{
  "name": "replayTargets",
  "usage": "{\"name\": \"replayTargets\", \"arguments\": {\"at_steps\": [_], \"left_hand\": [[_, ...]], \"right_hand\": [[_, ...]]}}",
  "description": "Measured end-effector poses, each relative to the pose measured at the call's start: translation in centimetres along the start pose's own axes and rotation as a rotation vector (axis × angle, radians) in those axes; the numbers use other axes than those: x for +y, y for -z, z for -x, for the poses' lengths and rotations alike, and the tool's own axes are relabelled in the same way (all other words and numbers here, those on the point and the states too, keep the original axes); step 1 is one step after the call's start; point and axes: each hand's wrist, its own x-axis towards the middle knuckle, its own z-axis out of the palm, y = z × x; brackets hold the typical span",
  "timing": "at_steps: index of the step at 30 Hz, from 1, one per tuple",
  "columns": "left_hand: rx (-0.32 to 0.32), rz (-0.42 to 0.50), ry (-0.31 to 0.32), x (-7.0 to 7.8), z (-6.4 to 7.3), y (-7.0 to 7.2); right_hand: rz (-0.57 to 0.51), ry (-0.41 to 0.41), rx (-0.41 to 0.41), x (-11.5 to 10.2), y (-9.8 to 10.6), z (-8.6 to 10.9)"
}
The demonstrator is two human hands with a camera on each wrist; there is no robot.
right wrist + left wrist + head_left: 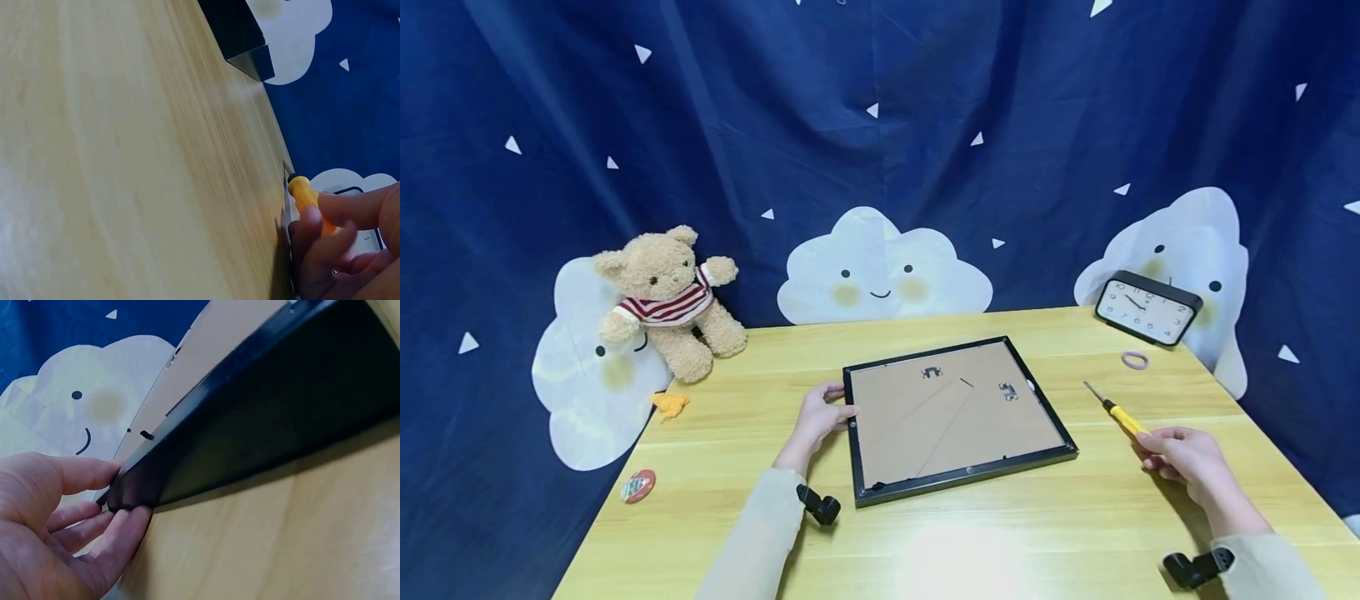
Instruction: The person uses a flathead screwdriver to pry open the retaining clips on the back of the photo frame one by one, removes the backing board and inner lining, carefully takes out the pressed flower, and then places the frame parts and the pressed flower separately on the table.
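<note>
A picture frame lies back side up on the table, its brown backing board ringed by a black border with two metal hangers. At its left edge, my left hand pinches the border, thumb on top and fingers along the side. The left wrist view shows the same hand at the black frame. My right hand holds a yellow screwdriver by its handle, the metal shaft pointing away toward the back. In the right wrist view, thumb and fingers pinch the screwdriver's yellow handle.
A teddy bear in a striped sweater sits at the back left, with an orange item and a round badge nearer. At the back right stand a black clock and a purple ring. A blue curtain hangs behind.
</note>
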Motion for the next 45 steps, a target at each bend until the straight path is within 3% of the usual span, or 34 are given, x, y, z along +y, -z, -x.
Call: {"name": "replayTargets", "arguments": {"at_steps": [9, 18, 25, 32, 40, 45], "left_hand": [[-0.011, -0.035, -0.008, 0.0, 0.1, 0.4], [-0.053, -0.009, -0.017, -0.5, 3.6, 0.9], [-0.101, 0.011, -0.022, -0.9, 6.2, 1.1], [-0.117, -0.036, -0.019, -1.0, 8.4, 0.5], [-0.082, -0.146, -0.069, -1.3, 9.3, -0.4], [-0.068, -0.164, -0.095, -1.4, 9.4, -0.7]], "right_hand": [[0.146, 0.028, 0.044, -0.6, -0.5, 0.1], [0.246, 0.066, 0.076, -0.4, -1.1, 0.1], [0.271, 0.076, 0.078, -0.6, -1.0, 0.1], [0.279, 0.083, 0.066, -0.8, -0.8, 0.2], [0.294, 0.092, 0.054, -0.9, -0.5, 0.5], [0.255, 0.095, 0.075, -1.2, -0.5, 0.5]]}}
